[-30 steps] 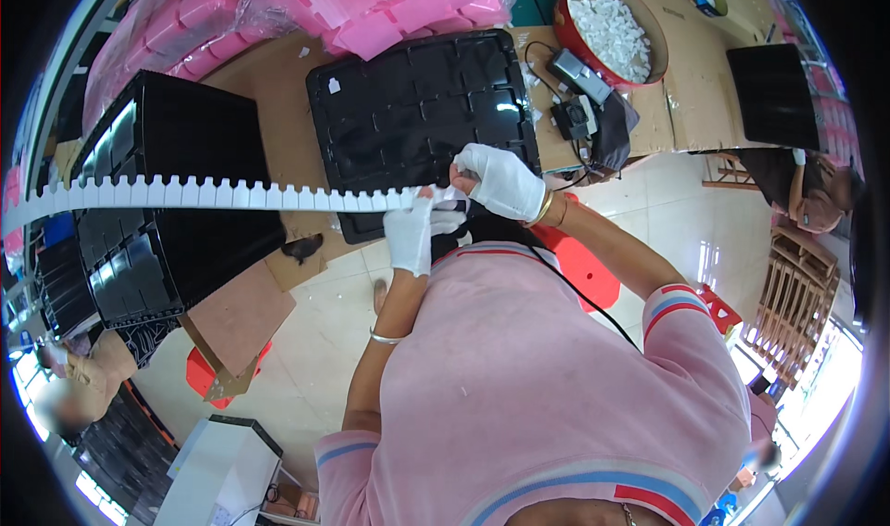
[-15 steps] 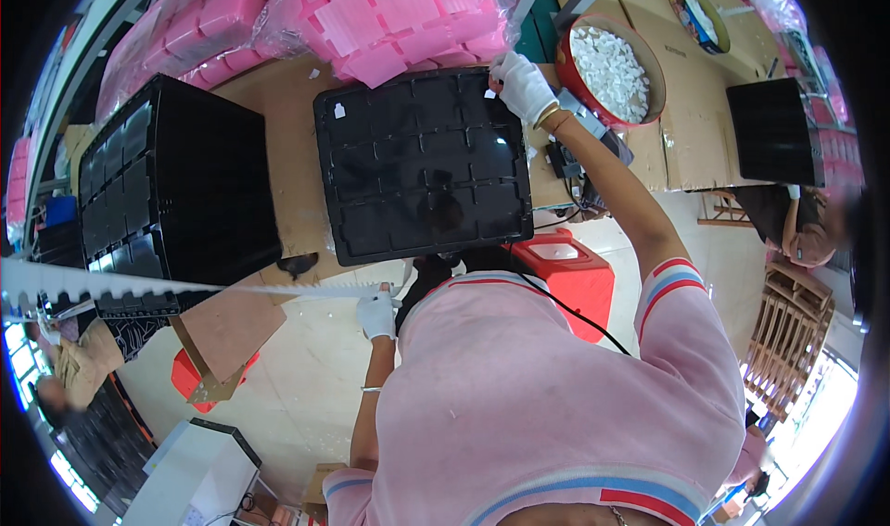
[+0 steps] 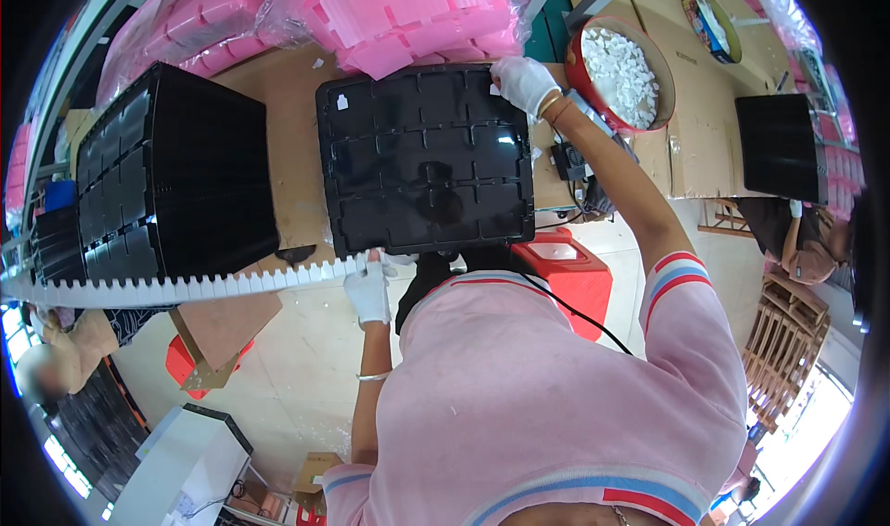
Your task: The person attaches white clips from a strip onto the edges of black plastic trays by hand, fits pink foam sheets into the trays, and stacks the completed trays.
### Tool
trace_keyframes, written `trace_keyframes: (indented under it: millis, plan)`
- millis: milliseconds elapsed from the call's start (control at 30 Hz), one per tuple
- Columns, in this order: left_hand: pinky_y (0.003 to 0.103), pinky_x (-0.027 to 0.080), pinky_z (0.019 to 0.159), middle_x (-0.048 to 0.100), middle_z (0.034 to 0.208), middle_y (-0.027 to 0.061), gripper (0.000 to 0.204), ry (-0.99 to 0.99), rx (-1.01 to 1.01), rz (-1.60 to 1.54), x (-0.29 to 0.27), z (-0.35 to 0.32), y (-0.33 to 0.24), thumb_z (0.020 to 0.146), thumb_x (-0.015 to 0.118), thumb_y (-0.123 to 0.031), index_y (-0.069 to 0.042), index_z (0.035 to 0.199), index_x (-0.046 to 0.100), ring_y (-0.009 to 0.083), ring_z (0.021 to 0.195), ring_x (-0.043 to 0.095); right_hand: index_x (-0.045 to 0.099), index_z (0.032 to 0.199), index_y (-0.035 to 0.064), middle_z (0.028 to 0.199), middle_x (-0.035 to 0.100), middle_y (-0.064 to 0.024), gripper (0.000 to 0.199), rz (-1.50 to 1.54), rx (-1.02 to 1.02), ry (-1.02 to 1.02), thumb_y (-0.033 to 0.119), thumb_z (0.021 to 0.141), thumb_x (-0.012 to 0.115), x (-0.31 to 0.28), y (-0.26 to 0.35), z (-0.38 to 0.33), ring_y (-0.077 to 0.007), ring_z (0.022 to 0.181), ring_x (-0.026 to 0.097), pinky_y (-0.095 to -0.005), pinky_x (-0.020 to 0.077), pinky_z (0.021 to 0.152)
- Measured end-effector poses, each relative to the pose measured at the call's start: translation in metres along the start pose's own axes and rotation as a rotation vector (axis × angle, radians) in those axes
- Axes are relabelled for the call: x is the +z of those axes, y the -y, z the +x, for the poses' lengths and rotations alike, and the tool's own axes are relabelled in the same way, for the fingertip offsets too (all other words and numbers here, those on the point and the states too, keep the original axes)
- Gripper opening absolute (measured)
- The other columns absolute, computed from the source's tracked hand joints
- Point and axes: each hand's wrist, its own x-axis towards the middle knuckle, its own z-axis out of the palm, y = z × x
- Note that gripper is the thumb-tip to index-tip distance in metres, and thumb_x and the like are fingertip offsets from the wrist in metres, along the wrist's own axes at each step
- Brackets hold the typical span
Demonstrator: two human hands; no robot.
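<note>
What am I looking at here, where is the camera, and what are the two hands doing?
There is no machine: one wide fisheye camera sits on a person's head, looking down, so edges bend. The white-gloved left hand pinches the end of a long white notched plastic strip running off to the left. The white-gloved right hand reaches to the far corner of a glossy black compartmented plastic tray on the brown worktable. Beside it stand a stack of black trays, a red bowl of small white pieces and bagged pink foam blocks.

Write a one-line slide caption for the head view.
Gloved left hand holds a long white toothed strip while the gloved right hand reaches the far corner of a black compartment tray.
</note>
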Motion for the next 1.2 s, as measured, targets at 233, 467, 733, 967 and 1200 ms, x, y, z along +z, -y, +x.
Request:
trace_keyframes:
  millis: [233, 467, 733, 967, 1200]
  plan:
    - [0.026, 0.038, 0.047, 0.066, 0.070, 0.0034, 0.029, -0.001, 0.159, 0.080, 0.004, 0.034, -0.002, 0.097, 0.063, -0.028, -0.002, 0.098, 0.074, 0.0081, 0.055, 0.056, 0.065, 0.078, 0.0068, 0.080, 0.064, -0.0149, 0.008, -0.027, -0.153, 0.050, 0.013, 0.082, 0.061, 0.010, 0.047, -0.030, -0.0332, 0.078, 0.065, -0.0431, 0.0530, 0.071]
    - [0.022, 0.034, 0.036, 0.068, 0.068, 0.0113, 0.032, 0.088, -0.129, -0.281, 0.006, 0.023, -0.017, 0.096, 0.065, -0.028, 0.003, 0.102, 0.068, 0.0156, 0.045, 0.062, 0.067, 0.088, 0.0078, 0.083, 0.065, -0.0158, 0.007, 0.143, 0.409, -0.389, 0.010, 0.082, 0.064, -0.042, -0.009, -0.085, -0.0354, 0.079, 0.064, -0.0437, 0.0518, 0.070]
    - [0.022, 0.033, 0.034, 0.068, 0.067, 0.0119, 0.031, 0.110, -0.128, -0.274, 0.003, 0.025, -0.019, 0.097, 0.064, -0.029, 0.003, 0.097, 0.068, 0.0175, 0.044, 0.063, 0.064, 0.082, 0.0058, 0.079, 0.065, -0.0165, 0.003, 0.283, 0.226, -0.193, 0.006, 0.081, 0.061, -0.054, -0.008, -0.059, -0.0348, 0.076, 0.065, -0.0418, 0.0522, 0.069]
    - [0.026, 0.042, 0.036, 0.067, 0.065, 0.0136, 0.025, 0.132, -0.162, -0.287, 0.004, 0.026, -0.032, 0.098, 0.062, -0.021, 0.004, 0.092, 0.066, 0.0190, 0.041, 0.060, 0.062, 0.075, 0.0082, 0.078, 0.063, -0.0139, 0.005, 0.102, 0.027, -0.037, 0.005, 0.078, 0.060, -0.005, 0.001, -0.013, -0.0343, 0.078, 0.064, -0.0432, 0.0508, 0.072]
    - [0.025, 0.039, 0.033, 0.067, 0.064, 0.0136, 0.027, 0.079, -0.161, -0.273, 0.005, 0.022, -0.034, 0.097, 0.063, -0.024, 0.002, 0.090, 0.067, 0.0196, 0.042, 0.062, 0.065, 0.081, 0.0045, 0.084, 0.064, -0.0171, 0.006, 0.078, 0.003, -0.009, 0.010, 0.084, 0.064, -0.002, 0.011, -0.002, -0.0365, 0.083, 0.064, -0.0436, 0.0514, 0.074]
